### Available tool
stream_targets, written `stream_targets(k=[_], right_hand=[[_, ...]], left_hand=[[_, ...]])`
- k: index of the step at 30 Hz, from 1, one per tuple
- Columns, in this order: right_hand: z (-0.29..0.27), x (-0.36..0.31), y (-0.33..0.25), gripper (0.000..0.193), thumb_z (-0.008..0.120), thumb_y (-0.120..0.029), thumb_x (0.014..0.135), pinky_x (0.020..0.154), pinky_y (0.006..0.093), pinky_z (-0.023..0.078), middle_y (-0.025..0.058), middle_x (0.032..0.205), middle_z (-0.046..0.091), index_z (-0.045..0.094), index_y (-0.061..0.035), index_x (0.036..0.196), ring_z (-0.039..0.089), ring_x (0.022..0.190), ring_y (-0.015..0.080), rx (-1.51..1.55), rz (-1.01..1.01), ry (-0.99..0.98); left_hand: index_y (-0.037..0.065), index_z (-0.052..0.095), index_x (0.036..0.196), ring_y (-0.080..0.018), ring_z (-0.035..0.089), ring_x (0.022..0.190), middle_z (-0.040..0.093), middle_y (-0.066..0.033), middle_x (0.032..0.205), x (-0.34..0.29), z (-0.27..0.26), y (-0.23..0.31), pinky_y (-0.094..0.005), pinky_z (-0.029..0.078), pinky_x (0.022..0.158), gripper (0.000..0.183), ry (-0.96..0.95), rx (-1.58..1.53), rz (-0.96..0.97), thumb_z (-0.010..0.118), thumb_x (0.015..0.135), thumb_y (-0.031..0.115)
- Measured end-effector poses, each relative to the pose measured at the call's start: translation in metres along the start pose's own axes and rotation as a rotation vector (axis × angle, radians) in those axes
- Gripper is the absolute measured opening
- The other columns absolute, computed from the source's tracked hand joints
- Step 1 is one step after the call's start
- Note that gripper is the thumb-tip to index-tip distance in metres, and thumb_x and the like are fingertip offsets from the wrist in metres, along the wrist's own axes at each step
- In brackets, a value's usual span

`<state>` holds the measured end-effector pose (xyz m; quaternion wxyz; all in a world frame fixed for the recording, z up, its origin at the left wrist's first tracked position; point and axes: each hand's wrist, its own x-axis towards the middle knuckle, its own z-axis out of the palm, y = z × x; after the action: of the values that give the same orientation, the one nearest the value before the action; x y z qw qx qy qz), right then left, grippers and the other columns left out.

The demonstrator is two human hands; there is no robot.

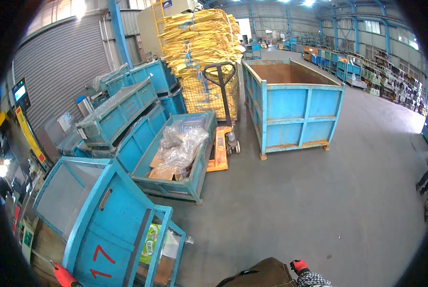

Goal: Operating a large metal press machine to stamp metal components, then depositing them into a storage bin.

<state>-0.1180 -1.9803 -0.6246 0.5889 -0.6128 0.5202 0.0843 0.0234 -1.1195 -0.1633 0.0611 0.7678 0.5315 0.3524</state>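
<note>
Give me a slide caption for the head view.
Red-gloved right hand on a brown bag, facing blue metal bins and an orange pallet jack.

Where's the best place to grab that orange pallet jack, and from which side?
Take the pallet jack by the black loop handle at the top of its upright tiller. The loop is open and offers a crossbar for a hand. Probably come from the open floor on its right, since a blue bin of plastic wrap crowds its left side and a wire cage stands behind it.

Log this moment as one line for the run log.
right hand: red glove, on brown bag | left hand: red glove, beside tilted blue bin | ahead: orange pallet jack, big blue bin
</note>
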Motion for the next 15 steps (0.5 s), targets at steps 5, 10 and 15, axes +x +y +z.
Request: stream_targets(k=[5,10,15], right_hand=[[-0.003,0.002,0.006,0.022,0.046,-0.023,0.084,0.044,0.0293,0.042,0.0093,0.072,0.061,0.057,-0.0035,0.086,0.057,0.057,0.0187,0.0,-0.083,-0.078],[-0.003,0.022,0.017,0.024,0.045,-0.024,0.084,0.045,0.0296,0.042,0.0097,0.076,0.061,0.055,-0.0035,0.09,0.059,0.061,0.0198,-0.204,-0.117,-0.08],[-0.003,0.023,0.02,0.024,0.045,-0.024,0.084,0.045,0.0286,0.04,0.0094,0.08,0.061,0.055,-0.0049,0.093,0.059,0.062,0.0204,-0.142,-0.056,-0.11]], left_hand=[[0.003,0.052,0.11,-0.0381,0.05,0.096,0.055,-0.0211,0.103,0.0,0.003,-0.002,-0.0455,0.037,0.081,0.072,0.004,0.042,0.023,0.019,0.082,0.061],[0.004,0.053,0.109,-0.0375,0.05,0.096,0.055,-0.0202,0.103,-0.004,-0.001,0.003,-0.0451,0.037,0.082,0.07,0.052,-0.033,0.013,0.019,0.083,0.059],[0.006,0.053,0.11,-0.0361,0.051,0.095,0.056,-0.0181,0.103,-0.011,-0.01,0.01,-0.0427,0.039,0.08,0.064,0.024,0.048,0.021,0.022,0.084,0.057]])
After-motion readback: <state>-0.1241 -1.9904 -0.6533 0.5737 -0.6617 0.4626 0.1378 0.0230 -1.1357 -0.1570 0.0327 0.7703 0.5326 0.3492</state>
